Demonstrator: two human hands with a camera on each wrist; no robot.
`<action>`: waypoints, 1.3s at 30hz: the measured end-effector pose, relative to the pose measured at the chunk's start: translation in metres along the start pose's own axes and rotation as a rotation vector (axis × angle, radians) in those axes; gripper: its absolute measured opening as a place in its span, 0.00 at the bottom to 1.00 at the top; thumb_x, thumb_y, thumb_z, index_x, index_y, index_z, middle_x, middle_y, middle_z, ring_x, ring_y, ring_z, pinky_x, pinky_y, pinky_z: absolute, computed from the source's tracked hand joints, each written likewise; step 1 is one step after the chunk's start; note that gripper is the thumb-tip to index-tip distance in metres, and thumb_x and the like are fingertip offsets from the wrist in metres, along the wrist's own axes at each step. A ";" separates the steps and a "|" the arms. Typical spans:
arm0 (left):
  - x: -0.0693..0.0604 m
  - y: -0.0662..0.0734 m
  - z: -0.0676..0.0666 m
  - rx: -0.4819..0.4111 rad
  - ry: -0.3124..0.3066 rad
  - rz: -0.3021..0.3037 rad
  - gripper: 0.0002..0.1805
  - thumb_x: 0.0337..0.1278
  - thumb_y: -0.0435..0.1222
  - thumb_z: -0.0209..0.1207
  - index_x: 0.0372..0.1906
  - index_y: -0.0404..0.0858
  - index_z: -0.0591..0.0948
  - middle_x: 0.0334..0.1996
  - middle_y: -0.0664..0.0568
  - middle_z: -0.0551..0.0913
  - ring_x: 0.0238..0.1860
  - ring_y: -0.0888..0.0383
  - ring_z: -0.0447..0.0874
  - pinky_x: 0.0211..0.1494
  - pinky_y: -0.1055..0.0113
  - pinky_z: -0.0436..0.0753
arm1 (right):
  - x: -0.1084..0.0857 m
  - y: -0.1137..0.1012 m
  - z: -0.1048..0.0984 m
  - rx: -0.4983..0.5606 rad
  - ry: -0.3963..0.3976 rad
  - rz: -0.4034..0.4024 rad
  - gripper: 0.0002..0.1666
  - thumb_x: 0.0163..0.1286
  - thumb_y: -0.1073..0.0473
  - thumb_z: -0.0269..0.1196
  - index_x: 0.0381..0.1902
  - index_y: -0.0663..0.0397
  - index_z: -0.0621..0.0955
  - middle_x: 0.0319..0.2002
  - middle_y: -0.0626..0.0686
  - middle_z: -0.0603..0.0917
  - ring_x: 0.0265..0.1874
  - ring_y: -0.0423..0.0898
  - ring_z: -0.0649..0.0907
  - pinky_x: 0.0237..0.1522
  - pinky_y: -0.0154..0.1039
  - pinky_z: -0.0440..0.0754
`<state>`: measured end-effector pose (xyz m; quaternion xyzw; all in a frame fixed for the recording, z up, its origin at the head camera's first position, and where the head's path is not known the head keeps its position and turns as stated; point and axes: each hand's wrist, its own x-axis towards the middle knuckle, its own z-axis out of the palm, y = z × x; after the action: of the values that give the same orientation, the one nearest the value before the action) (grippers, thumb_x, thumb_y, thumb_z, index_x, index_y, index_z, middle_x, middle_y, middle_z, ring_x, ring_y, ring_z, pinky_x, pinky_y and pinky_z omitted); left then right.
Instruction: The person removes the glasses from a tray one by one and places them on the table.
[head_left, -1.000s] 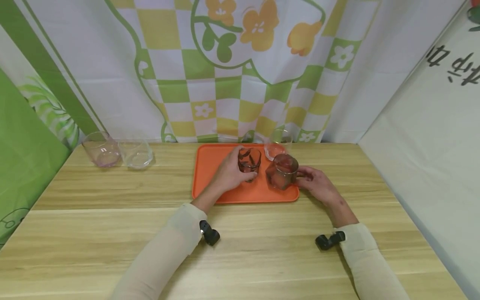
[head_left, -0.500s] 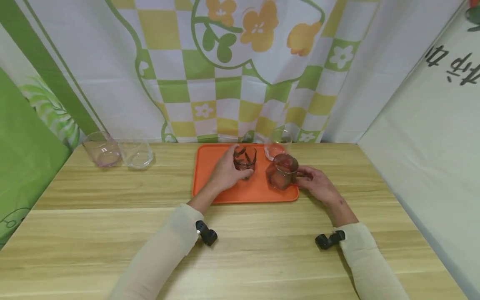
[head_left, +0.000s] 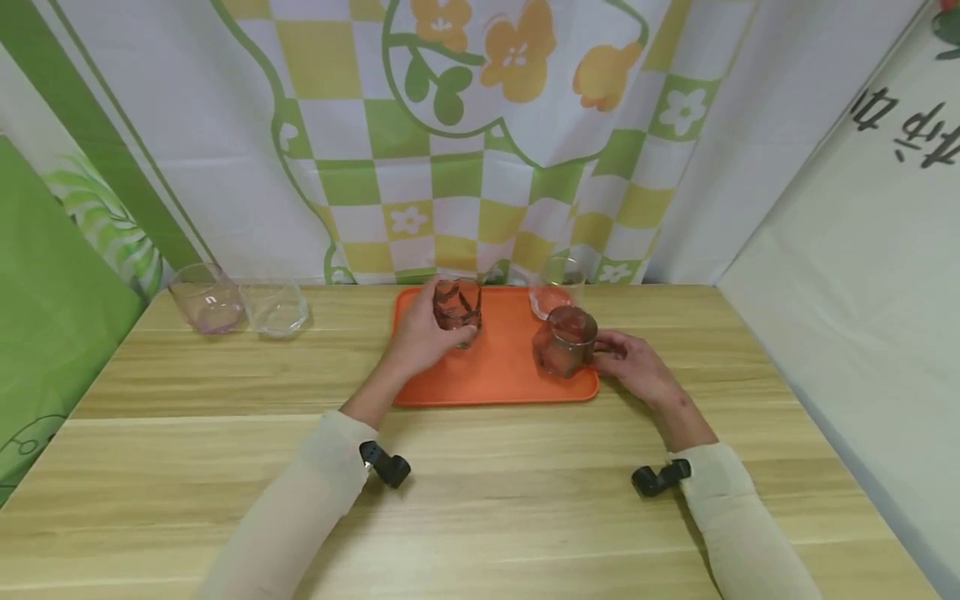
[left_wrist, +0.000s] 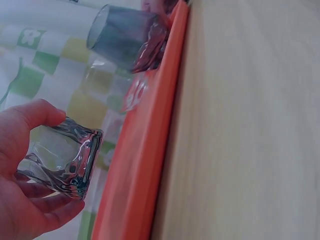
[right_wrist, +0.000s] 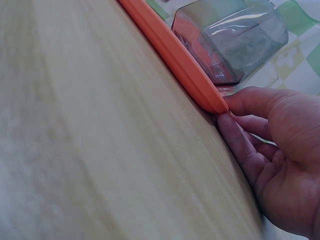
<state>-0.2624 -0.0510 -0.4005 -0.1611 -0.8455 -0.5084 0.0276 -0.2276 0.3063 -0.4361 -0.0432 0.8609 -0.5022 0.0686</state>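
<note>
My left hand (head_left: 422, 335) grips a dark-tinted glass (head_left: 458, 310) above the left part of the orange tray (head_left: 495, 379). In the left wrist view, thumb and fingers (left_wrist: 57, 215) wrap the sides of this glass (left_wrist: 62, 155), whose thick base shows a gap from the tray. My right hand (head_left: 637, 367) is at the tray's right edge; the right wrist view shows its thumb and fingers pinching the orange rim (right_wrist: 212, 102). Beside it a grey-brown faceted glass (head_left: 564, 346) stands on the tray, with a clear glass (head_left: 553, 292) behind it.
Two more glasses, one pinkish (head_left: 210, 308) and one clear (head_left: 276, 312), stand at the table's back left. A patterned curtain (head_left: 465, 183) hangs behind the wooden table (head_left: 525, 500), and a pale cloth (head_left: 862, 275) is at the right.
My left hand has moved left across the tray with the dark glass in its grip. The right hand and the glasses near it look about the same.
</note>
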 end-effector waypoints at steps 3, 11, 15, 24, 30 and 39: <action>-0.003 -0.003 -0.012 0.001 0.021 -0.019 0.47 0.56 0.42 0.74 0.77 0.38 0.63 0.60 0.39 0.78 0.53 0.47 0.82 0.53 0.52 0.83 | 0.000 0.000 0.001 0.008 -0.001 0.001 0.33 0.74 0.60 0.66 0.71 0.67 0.72 0.62 0.66 0.79 0.53 0.51 0.83 0.49 0.31 0.78; -0.009 -0.013 -0.040 -0.006 0.100 -0.023 0.43 0.55 0.41 0.75 0.72 0.37 0.67 0.58 0.39 0.79 0.56 0.45 0.81 0.55 0.50 0.82 | -0.001 0.000 0.001 -0.005 0.009 0.006 0.32 0.74 0.59 0.67 0.71 0.66 0.73 0.61 0.66 0.79 0.53 0.51 0.83 0.49 0.31 0.78; -0.010 -0.020 -0.052 -0.028 0.132 -0.052 0.46 0.54 0.39 0.76 0.75 0.36 0.64 0.58 0.37 0.79 0.54 0.43 0.83 0.54 0.50 0.83 | -0.001 -0.001 0.002 -0.019 0.016 0.008 0.32 0.73 0.58 0.67 0.70 0.65 0.74 0.61 0.65 0.80 0.53 0.50 0.82 0.49 0.32 0.78; -0.013 -0.038 -0.077 0.077 0.211 -0.120 0.49 0.51 0.41 0.77 0.75 0.34 0.64 0.62 0.35 0.76 0.62 0.39 0.77 0.64 0.46 0.76 | -0.001 -0.001 0.002 0.001 0.012 -0.007 0.31 0.74 0.60 0.67 0.70 0.65 0.74 0.61 0.65 0.79 0.51 0.45 0.81 0.48 0.32 0.79; -0.014 -0.052 -0.088 0.100 0.238 -0.132 0.47 0.51 0.41 0.76 0.73 0.33 0.65 0.63 0.33 0.75 0.63 0.37 0.74 0.66 0.43 0.73 | -0.002 0.000 0.001 0.011 0.013 -0.018 0.32 0.74 0.61 0.66 0.71 0.67 0.73 0.61 0.66 0.79 0.48 0.44 0.82 0.47 0.32 0.79; -0.013 -0.067 -0.101 0.060 0.254 -0.212 0.51 0.55 0.41 0.74 0.78 0.33 0.58 0.69 0.30 0.68 0.68 0.34 0.68 0.69 0.41 0.69 | -0.001 0.001 0.002 0.028 0.013 -0.017 0.32 0.73 0.62 0.66 0.71 0.68 0.72 0.62 0.67 0.78 0.50 0.45 0.81 0.47 0.32 0.79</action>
<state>-0.2819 -0.1713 -0.4114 -0.0048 -0.8623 -0.4991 0.0854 -0.2263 0.3053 -0.4375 -0.0463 0.8538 -0.5152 0.0593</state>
